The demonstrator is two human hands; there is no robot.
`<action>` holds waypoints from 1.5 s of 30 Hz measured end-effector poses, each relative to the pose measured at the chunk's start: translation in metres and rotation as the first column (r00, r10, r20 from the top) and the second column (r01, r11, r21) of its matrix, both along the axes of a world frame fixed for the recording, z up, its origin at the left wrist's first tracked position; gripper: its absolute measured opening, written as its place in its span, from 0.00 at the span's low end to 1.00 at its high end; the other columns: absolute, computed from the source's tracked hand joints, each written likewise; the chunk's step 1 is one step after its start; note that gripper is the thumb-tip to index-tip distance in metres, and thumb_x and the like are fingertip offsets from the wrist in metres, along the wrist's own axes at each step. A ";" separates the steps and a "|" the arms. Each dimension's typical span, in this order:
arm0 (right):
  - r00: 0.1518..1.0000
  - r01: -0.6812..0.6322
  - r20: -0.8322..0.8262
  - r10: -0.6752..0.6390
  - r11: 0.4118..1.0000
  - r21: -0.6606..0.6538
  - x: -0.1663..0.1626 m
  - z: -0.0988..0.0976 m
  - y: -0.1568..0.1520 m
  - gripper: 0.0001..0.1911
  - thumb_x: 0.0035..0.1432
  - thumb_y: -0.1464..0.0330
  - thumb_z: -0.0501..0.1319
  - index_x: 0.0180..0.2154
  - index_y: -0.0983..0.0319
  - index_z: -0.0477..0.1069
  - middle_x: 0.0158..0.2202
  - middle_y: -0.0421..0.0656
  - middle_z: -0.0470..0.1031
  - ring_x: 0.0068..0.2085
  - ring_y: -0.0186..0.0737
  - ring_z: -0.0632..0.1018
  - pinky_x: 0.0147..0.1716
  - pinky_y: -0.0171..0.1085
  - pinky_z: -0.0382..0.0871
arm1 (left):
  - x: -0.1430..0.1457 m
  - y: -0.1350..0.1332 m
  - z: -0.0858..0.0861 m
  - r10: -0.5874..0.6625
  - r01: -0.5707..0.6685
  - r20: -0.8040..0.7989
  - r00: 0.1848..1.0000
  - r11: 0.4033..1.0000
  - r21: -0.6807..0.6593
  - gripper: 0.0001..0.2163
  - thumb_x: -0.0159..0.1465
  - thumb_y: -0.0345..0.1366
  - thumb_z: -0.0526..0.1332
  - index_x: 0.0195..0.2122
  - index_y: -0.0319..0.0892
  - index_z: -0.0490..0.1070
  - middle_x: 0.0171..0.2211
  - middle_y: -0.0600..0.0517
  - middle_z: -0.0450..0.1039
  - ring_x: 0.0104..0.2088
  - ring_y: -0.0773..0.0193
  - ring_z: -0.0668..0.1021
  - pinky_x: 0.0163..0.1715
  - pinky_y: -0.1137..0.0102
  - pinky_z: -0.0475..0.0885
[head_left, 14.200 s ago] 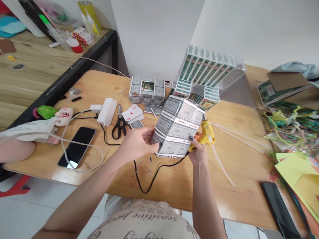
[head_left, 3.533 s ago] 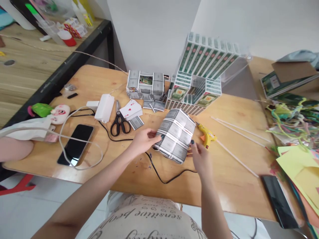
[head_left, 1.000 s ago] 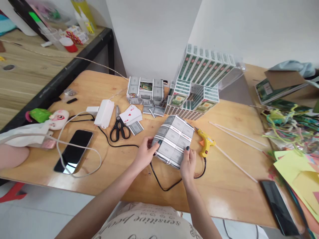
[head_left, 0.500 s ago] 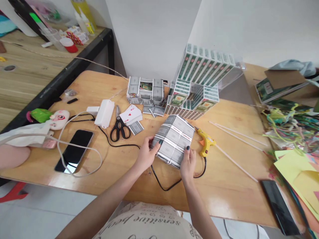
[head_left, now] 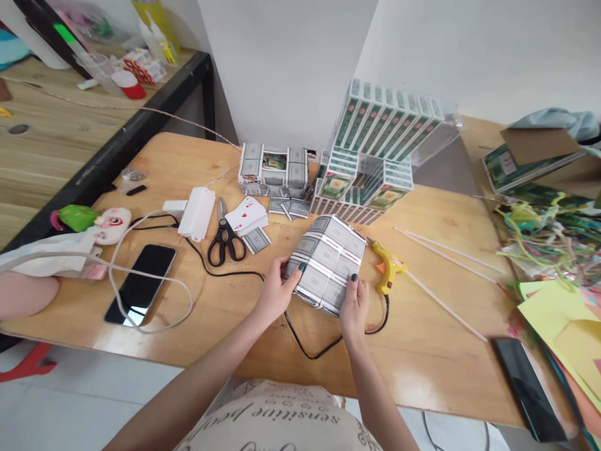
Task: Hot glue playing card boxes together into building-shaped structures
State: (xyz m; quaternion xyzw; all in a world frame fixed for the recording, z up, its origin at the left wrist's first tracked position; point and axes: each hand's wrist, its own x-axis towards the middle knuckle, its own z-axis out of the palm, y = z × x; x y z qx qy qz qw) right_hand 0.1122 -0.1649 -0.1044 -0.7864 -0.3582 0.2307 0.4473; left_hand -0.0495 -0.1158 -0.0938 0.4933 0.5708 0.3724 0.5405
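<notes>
Between my hands is a box covered in grey-backed playing cards (head_left: 327, 263), tilted over the wooden table. My left hand (head_left: 278, 287) grips its left side, thumb on top and fingers tucked beneath. At the lower right edge, my right hand (head_left: 354, 307) is closed on it, the thumb along its face; some fingers are hidden. Just right of the box lies a yellow hot glue gun (head_left: 389, 265). To the left are black scissors (head_left: 225, 241) and a small pile of playing cards (head_left: 246, 216). A second card-covered piece (head_left: 273, 169) stands behind.
A structure of stacked green card boxes (head_left: 370, 156) rises at the back. Glue sticks (head_left: 446, 305) lie to the right, near a black phone (head_left: 528, 388). Another phone (head_left: 141, 283), a white cable and a white power strip (head_left: 197, 213) are at left. A person's arm (head_left: 28, 295) rests at the left edge.
My hands and the card-covered box stay in nearly the same place. Only a slight shift of the camera shows.
</notes>
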 end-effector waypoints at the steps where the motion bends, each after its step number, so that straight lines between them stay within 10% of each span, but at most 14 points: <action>1: 1.000 0.000 0.000 0.000 1.000 -0.002 0.000 0.000 0.000 0.21 0.61 0.52 0.46 0.25 0.59 0.61 0.28 0.39 0.59 0.32 0.40 0.63 0.34 0.40 0.57 | 0.000 0.000 0.000 0.002 -0.002 0.000 1.000 1.000 0.000 0.15 0.61 0.41 0.58 0.46 0.41 0.63 0.45 0.45 0.71 0.45 0.58 0.74 0.45 0.63 0.68; 45: 1.000 0.008 -0.023 -0.008 1.000 0.002 0.000 -0.001 -0.001 0.17 0.60 0.55 0.47 0.26 0.59 0.61 0.29 0.40 0.59 0.33 0.41 0.63 0.35 0.41 0.58 | 0.000 -0.001 0.008 -0.040 0.045 -0.111 0.993 0.998 0.044 0.17 0.61 0.40 0.58 0.49 0.39 0.63 0.45 0.42 0.70 0.46 0.55 0.73 0.47 0.60 0.66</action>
